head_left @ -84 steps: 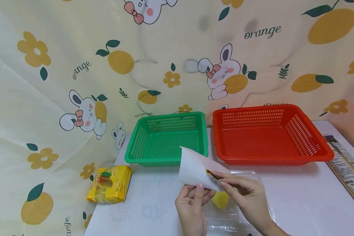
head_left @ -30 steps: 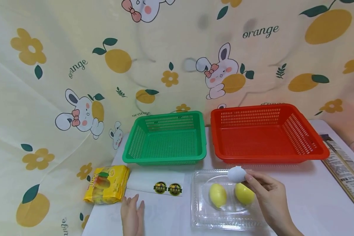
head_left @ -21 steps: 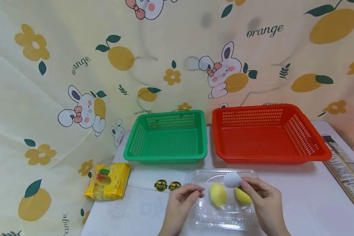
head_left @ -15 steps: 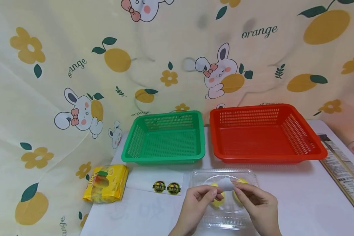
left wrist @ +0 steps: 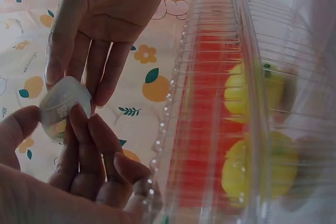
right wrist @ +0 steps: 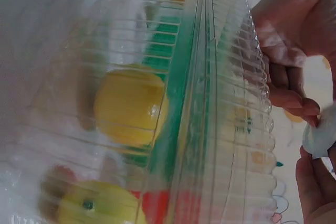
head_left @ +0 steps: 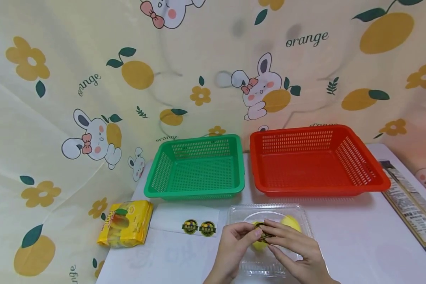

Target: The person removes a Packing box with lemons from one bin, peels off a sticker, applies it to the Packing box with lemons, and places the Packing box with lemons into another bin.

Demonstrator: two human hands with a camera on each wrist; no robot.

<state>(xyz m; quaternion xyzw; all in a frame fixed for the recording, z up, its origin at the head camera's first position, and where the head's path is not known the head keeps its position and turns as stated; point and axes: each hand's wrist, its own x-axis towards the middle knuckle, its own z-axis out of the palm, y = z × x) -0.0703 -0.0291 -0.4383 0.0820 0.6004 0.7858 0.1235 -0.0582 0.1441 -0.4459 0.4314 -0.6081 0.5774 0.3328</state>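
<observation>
A black-and-gold round sticker [head_left: 262,232] is between both hands above a clear plastic clamshell box [head_left: 243,213]. My left hand [head_left: 232,248] pinches its left side between thumb and fingertips. My right hand [head_left: 298,250] has its fingers on the sticker's upper right edge and the thumb by its lower edge. The left wrist view shows the pale back of the sticker [left wrist: 65,100] bending a little. Two yellow lemons [head_left: 291,223] sit in the box, one largely hidden behind the hands. Left of the box lies a white sheet [head_left: 167,217] with two similar stickers [head_left: 198,227].
Behind the box stand a green basket [head_left: 195,195] and a red basket [head_left: 316,193]. A yellow packet with a mango picture [head_left: 126,225] lies at the table's left edge. Along the right edge is a long printed package [head_left: 411,209]. A patterned curtain [head_left: 206,47] hangs behind.
The sheet of stickers has been laid down on the table. My left hand has come across to the sticker in my right hand, and its printed face has turned toward the head camera.
</observation>
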